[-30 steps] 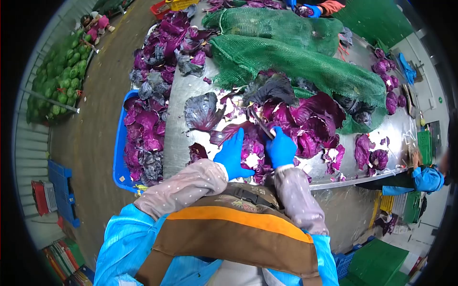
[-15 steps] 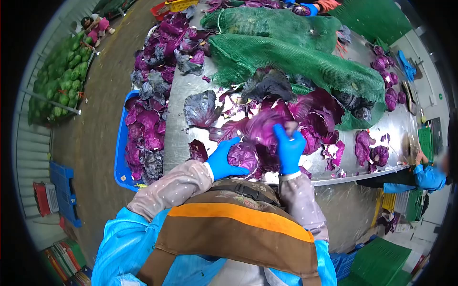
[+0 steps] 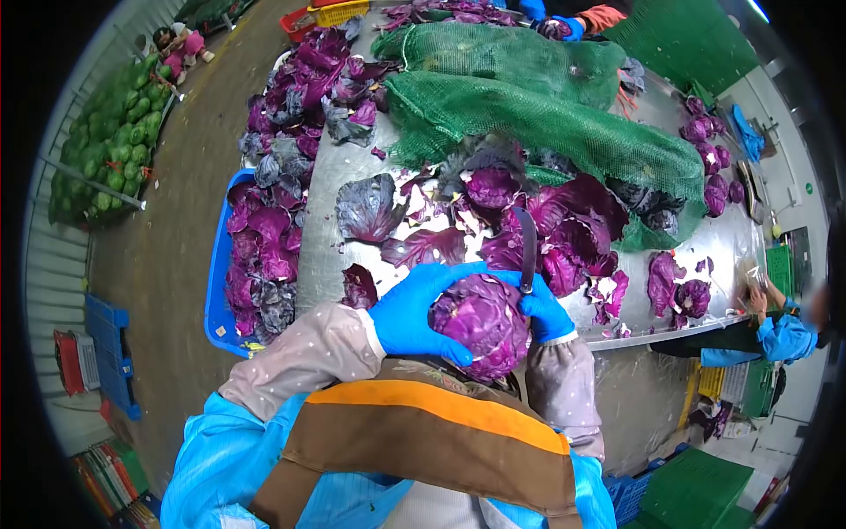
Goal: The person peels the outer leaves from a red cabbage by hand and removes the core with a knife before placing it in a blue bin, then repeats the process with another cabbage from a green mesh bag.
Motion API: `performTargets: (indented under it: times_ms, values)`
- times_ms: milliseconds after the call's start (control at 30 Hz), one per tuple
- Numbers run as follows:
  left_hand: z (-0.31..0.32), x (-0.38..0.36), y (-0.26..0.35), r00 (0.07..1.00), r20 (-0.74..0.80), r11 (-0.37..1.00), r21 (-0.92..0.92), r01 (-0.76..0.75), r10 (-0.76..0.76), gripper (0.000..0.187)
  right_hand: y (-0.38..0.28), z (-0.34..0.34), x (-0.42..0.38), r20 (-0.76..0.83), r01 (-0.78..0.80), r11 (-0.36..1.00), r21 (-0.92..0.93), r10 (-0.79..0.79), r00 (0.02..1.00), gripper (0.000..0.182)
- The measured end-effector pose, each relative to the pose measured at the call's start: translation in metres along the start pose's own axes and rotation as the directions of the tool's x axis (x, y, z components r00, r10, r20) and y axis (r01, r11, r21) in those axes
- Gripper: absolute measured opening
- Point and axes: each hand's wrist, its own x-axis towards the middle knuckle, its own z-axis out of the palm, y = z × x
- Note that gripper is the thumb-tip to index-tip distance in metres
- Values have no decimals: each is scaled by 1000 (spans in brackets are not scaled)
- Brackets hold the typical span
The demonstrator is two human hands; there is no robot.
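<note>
My left hand (image 3: 405, 309), in a blue glove, is wrapped round a purple cabbage (image 3: 480, 324) from the left, in front of my apron. My right hand (image 3: 548, 316), also gloved, is closed on a knife (image 3: 528, 247) whose dark blade points up and away from me. That hand rests against the cabbage's right side, and its fingers are partly hidden behind the head. Beyond my hands, loose purple leaves (image 3: 427, 248) lie on the metal table (image 3: 330, 264). Another cabbage (image 3: 492, 187) sits among dark outer leaves.
Green net sacks (image 3: 546, 110) stretch across the table, with cabbages in the nearer one. A blue crate (image 3: 218, 295) full of leaves stands at the left. At the far side are a co-worker's gloved hands (image 3: 573, 29); another person (image 3: 787, 335) is at the right.
The cabbage has come up off the table edge, nearer to me. My right hand has moved in against it, and the blurred leaf by that hand is gone from it. The knife now shows clearly.
</note>
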Motion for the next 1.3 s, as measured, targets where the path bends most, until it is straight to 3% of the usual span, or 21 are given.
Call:
performTargets:
  times_ms: [33,133,167,267,367,400,467,500,533,600,667,733,800,867,933,967,1067,1167,1200,1267,1300]
  values:
    - [3,-1,1,994,-109,994,108,20,-8,93,1,2,-4,-5,-14,1000,6,15,1000,68]
    - [0,4,-9,975,-39,943,-264,203,-221,75,6,-2,-3,13,-49,998,-32,50,999,91]
    - [-5,5,-7,990,-35,969,-212,128,-139,59,7,2,-4,-5,-75,997,28,75,997,90]
    - [-6,5,-3,994,-55,990,-111,86,-93,48,4,7,-6,-13,-33,998,49,34,999,76]
    - [3,-1,-45,967,-125,859,-493,135,-224,34,20,3,-6,-15,-25,989,148,28,999,78]
    - [5,-4,-44,955,-174,869,-477,130,-239,31,23,4,-6,-17,-8,982,187,11,1000,78]
    - [12,-10,-34,926,-272,888,-444,119,-260,25,25,6,-12,-128,-29,983,183,53,990,75]
    - [4,-12,-9,858,-243,779,-576,247,-452,22,26,8,-20,-212,-82,981,177,119,970,73]
    - [-4,-15,-13,858,-156,701,-656,280,-489,34,24,8,-25,-293,-122,979,165,167,942,71]
    - [-5,-9,9,776,-577,945,-318,77,-257,55,26,10,-26,-364,-40,994,99,74,928,64]
    - [-20,-4,15,821,-534,925,380,21,201,72,29,3,-24,-286,-27,1000,5,27,958,58]
    - [-6,12,18,869,-457,974,195,-112,192,61,-9,18,-24,-210,-109,993,-35,100,973,55]
    - [10,23,-18,985,-146,984,-139,-111,91,46,35,-18,-19,-136,-106,988,-110,90,987,58]
    - [15,29,-10,963,-221,988,6,-155,152,31,14,-2,-21,-152,-24,997,-75,12,988,59]
    - [24,23,-17,891,-305,922,301,-245,336,30,14,0,-28,-157,-129,991,-45,121,980,59]
    - [27,19,-11,872,-328,907,340,-250,363,29,18,10,-26,-176,-52,998,36,57,983,57]
    - [30,12,-12,841,-404,932,201,-302,359,23,64,-12,-24,-232,-55,984,-169,15,972,54]
    - [16,-30,4,977,-206,991,-129,32,-58,17,60,-12,-42,-427,-116,992,-54,83,901,54]
    - [17,-43,-6,975,-26,956,-201,213,-222,19,72,-14,-42,-473,-84,995,55,100,876,51]
    - [17,-52,-33,953,-75,956,-18,294,-295,36,116,-24,-42,-514,59,939,339,132,847,43]
    - [6,-45,-18,964,-213,945,249,212,-160,41,150,-31,-40,-509,154,850,504,148,848,37]
